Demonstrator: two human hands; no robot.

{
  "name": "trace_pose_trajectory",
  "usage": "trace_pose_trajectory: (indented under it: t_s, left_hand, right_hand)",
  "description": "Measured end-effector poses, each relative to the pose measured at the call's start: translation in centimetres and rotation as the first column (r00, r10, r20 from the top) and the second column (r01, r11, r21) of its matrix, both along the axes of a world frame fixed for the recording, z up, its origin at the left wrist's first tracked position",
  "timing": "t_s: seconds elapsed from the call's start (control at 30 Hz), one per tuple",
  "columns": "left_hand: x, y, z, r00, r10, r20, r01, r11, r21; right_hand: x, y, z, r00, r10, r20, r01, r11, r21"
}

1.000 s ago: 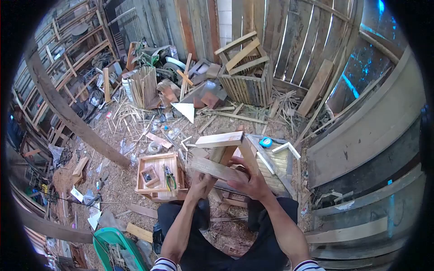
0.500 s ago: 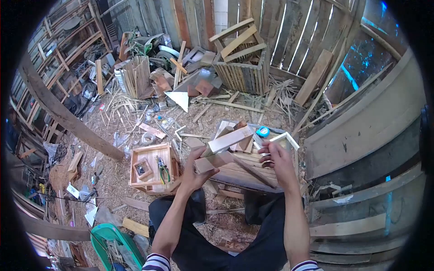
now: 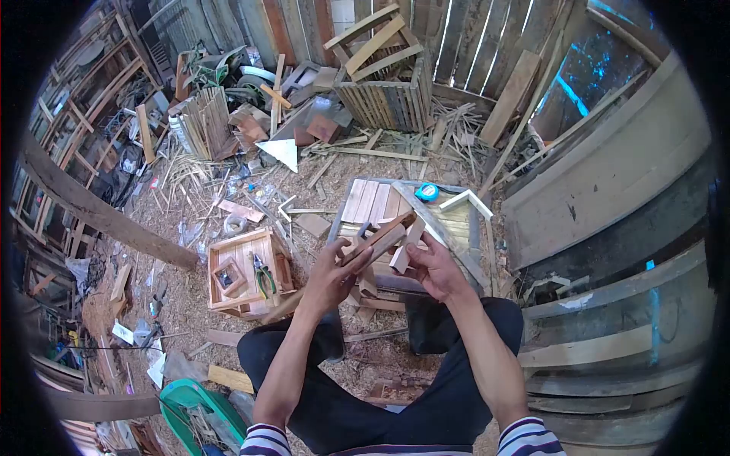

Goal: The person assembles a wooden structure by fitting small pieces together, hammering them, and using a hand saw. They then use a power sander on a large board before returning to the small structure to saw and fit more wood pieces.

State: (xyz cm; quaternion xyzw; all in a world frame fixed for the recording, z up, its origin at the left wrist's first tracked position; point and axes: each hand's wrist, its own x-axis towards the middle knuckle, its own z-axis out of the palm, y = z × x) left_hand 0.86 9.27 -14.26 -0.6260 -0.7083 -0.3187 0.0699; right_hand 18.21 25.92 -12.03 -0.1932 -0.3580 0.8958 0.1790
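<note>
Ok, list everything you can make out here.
wooden pieces: several, brown and pale, centre, held
table: one, brown and grey, right of centre
boards: several, pale pinkish, table's far left
tape measure: one, blue, table's far side
L-shaped piece: one, white, table's far right
wooden box: one, tan, left of the table
pliers: at least one, green-handled, in the box
slatted crate: one, grey-brown, back centre
plastic item: one, green, lower left
wood scraps: many, brown and pale, scattered around
large panels: several, grey, right side
left hand: one, bare, gripping the wooden pieces
right hand: one, bare, gripping them too
legs: two, dark trousers, bottom centre
</note>
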Motion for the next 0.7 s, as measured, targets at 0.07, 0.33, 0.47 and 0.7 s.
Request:
trace_pose_trajectory:
  t_s: [0.07, 0.33, 0.47, 0.7]
  left_hand:
    - [-0.2, 0.0, 0.3, 0.984, -0.056, 0.169, 0.073, 0.993, -0.098]
    - [0.3, 0.7, 1.4, 0.687, -0.025, 0.726, 0.038, 0.999, -0.002]
    - [-1.3, 0.7, 1.0, 0.759, 0.095, 0.644, 0.001, 0.989, -0.147]
    - [-2.6, -0.6, 0.3, 0.792, 0.118, 0.598, -0.041, 0.989, -0.141]
  right_hand:
    - [-0.1, 0.0, -0.6, 1.0, -0.004, -0.028, 0.004, 1.0, -0.002]
    - [-0.4, -0.5, -1.3, 0.998, 0.049, -0.046, -0.048, 0.998, 0.029]
    - [-0.7, -0.6, -1.7, 0.99, 0.107, -0.089, -0.105, 0.994, 0.025]
    - [-1.8, -0.9, -1.4, 0.983, 0.147, 0.111, -0.166, 0.969, 0.185]
